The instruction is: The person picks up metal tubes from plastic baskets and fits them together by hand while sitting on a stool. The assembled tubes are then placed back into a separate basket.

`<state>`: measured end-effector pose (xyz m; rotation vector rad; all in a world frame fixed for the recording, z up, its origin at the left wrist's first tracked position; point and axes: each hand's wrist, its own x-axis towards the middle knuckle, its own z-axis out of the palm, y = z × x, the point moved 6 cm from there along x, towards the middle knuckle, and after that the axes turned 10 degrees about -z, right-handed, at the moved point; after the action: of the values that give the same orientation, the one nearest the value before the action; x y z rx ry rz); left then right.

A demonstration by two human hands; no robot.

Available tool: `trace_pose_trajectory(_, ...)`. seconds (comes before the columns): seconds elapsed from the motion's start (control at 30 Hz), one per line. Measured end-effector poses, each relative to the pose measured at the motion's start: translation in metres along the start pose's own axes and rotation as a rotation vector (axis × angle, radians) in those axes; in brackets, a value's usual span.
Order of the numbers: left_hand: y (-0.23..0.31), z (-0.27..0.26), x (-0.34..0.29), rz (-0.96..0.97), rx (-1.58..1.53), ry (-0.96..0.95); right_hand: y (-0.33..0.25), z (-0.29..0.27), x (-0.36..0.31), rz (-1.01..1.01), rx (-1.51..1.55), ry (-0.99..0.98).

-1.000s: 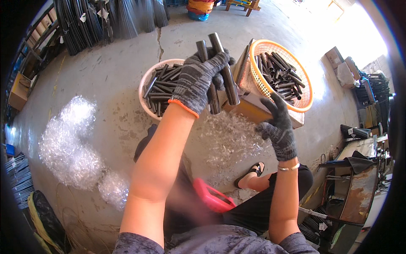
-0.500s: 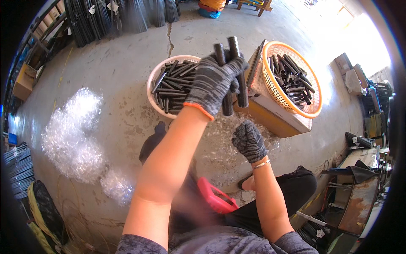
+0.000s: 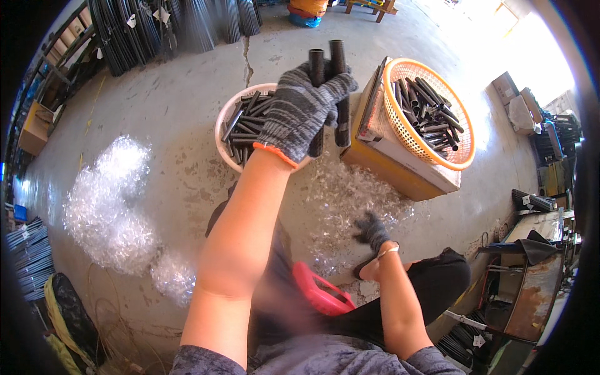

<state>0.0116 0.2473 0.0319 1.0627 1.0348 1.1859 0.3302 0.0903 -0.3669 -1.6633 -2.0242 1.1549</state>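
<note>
My left hand (image 3: 289,112), in a grey striped knit glove with an orange cuff, is wrapped round two short black tubes (image 3: 338,57). They are held upright side by side, partly in front of a pink basket (image 3: 220,134) of similar tubes. Lower down, my gloved right hand (image 3: 373,232) has its fingers apart with nothing seen in them. It is over the floor near my foot, by scattered clear plastic scraps (image 3: 350,195). An orange basket (image 3: 467,157), also with many black tubes in it, rests tilted on a cardboard box (image 3: 406,172) at the right.
A heap of clear plastic shreds (image 3: 103,206) lies on the floor at the left. Part of a red plastic seat (image 3: 315,294) shows between my legs. Bundles of long dark rods (image 3: 125,34) stand at the far left. A rusty bench (image 3: 531,300) is at the right.
My left hand has moved slightly left and up with the two tubes. My right hand has dropped toward the floor, and its closed fingers have opened.
</note>
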Motion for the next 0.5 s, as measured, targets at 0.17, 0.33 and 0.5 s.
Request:
trace_pose_trajectory(0.17, 0.008, 0.002, -0.012, 0.012, 0.121, -0.002, -0.285, -0.122, 0.060, -0.317, 1.044, 0.222)
trace_pose_trajectory(0.33, 0.000, 0.005, -0.004, -0.089, 0.069, -0.024, -0.357, -0.081, 0.072, -0.437, 1.331, -0.136)
trace_pose_trajectory(0.5, -0.012, -0.011, 0.001, -0.070, -0.190, -0.028, -0.286, -0.030, 0.066, -0.319, 1.780, -0.063)
